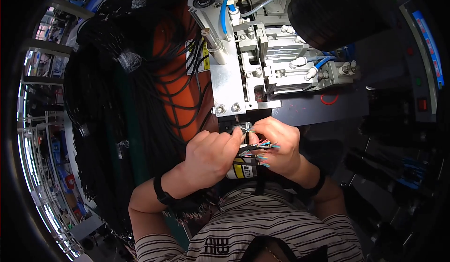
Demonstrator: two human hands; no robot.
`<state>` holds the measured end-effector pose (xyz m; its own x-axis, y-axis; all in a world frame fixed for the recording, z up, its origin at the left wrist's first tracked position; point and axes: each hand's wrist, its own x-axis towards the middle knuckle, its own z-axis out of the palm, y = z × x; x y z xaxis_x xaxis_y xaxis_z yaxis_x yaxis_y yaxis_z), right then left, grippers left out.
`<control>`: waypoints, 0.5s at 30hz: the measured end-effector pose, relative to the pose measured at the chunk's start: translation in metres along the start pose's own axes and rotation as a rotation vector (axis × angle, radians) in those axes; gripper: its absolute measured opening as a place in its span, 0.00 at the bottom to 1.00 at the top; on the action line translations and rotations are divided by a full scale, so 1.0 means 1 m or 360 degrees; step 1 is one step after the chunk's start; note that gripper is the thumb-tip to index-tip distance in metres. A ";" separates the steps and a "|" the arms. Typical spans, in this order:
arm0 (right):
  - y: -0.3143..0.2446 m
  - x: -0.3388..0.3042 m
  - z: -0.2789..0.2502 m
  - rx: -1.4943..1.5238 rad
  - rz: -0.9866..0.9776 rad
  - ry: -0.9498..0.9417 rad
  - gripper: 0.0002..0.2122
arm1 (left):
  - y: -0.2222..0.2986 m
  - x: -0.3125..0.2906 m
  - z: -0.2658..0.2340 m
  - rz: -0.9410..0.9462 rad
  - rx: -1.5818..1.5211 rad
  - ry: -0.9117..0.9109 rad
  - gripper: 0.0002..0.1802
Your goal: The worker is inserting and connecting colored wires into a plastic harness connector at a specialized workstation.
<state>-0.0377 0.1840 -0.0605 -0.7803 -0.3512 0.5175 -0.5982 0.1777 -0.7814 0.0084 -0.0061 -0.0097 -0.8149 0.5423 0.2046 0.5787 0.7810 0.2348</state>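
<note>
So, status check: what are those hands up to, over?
Left fingers and right fingers pinching thin wires. Black cables with coloured wire ends nearer the body. Bolted metal plate close ahead.

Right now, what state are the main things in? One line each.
Left hand: curled, pinching thin wires
Right hand: curled, pinching the same wires
Cable ends: coloured inner wires exposed, splayed
Black cables: bundled, draped
Blue tube: curved
Red loop: lying on the dark tabletop

bright light strips, grey frame bars
</note>
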 end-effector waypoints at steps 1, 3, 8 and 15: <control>-0.001 0.001 0.000 -0.0021 0.0037 -0.0018 0.04 | 0.000 0.000 -0.002 -0.0009 0.0005 0.0014 0.31; -0.002 0.002 -0.001 -0.0063 0.0111 -0.0055 0.05 | -0.001 0.001 -0.005 -0.0026 0.0014 0.0042 0.33; -0.005 0.003 -0.002 -0.0165 0.0115 -0.0065 0.05 | -0.003 0.003 -0.005 0.0031 -0.0053 0.0031 0.31; 0.005 0.002 0.002 -0.0129 0.0189 0.0002 0.03 | -0.002 0.010 -0.005 0.0186 0.0150 -0.0127 0.28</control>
<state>-0.0415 0.1825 -0.0641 -0.8468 -0.3222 0.4233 -0.5142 0.2920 -0.8064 -0.0008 -0.0036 -0.0036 -0.7444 0.6511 0.1482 0.6671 0.7347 0.1230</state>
